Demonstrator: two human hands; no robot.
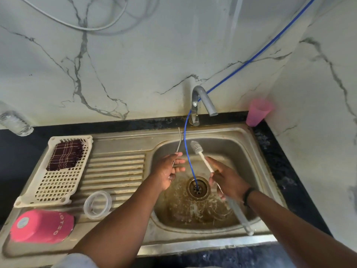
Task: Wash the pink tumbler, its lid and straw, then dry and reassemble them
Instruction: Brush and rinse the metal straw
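One steel sink (249,144) holds both hands. One pink tumbler (41,226) lies mouth-down on the ribbed drainboard, one clear round lid (97,204) beside it. Left hand (167,172) pinches one thin bent metal straw (178,146), pointing up-away; right hand (227,180) grips one white bristled brush (201,155).

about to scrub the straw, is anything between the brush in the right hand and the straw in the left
Yes. The blue hose hangs from the tap into the drain, between the left hand holding the metal straw and the right hand holding the brush. Nothing else visible.
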